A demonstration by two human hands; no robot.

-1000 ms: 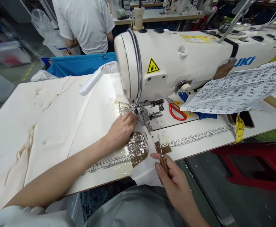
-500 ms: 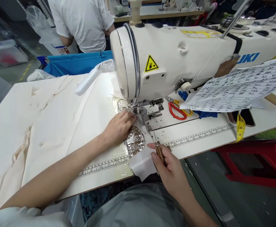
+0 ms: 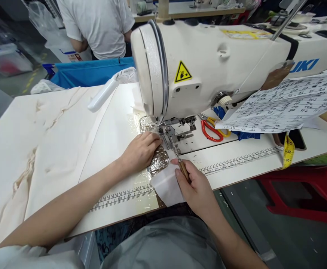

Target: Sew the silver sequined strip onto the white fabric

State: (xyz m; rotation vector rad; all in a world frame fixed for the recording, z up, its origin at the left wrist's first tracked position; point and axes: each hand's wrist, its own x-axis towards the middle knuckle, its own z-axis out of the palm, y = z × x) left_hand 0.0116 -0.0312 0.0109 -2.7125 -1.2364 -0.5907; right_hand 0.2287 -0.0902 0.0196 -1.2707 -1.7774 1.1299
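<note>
My right hand [image 3: 195, 183] grips an awl [image 3: 184, 170] by its wooden handle. The metal point reaches forward to the plate beside the presser foot [image 3: 163, 130] of the sewing machine [image 3: 202, 67]. My left hand [image 3: 142, 149] lies just left of the needle area, its fingers curled together; what they pinch is hidden. A piece of white cloth [image 3: 167, 186] hangs toward the table's front edge, touching my right hand. Between the hands, a shiny film-covered brown patch [image 3: 159, 161] shows on the table under the cloth.
Red- and yellow-handled scissors [image 3: 212, 129] lie right of the needle area, near a handwritten sheet [image 3: 287, 104] and a tape measure [image 3: 288, 151]. Cream fabric [image 3: 54, 142] spreads over the left of the table. A person in a white shirt [image 3: 98, 28] stands beyond a blue cloth bin [image 3: 90, 73].
My right hand has moved forward, bringing the awl's point closer to the presser foot. The white cloth has shifted slightly with it. My left hand stays almost in place.
</note>
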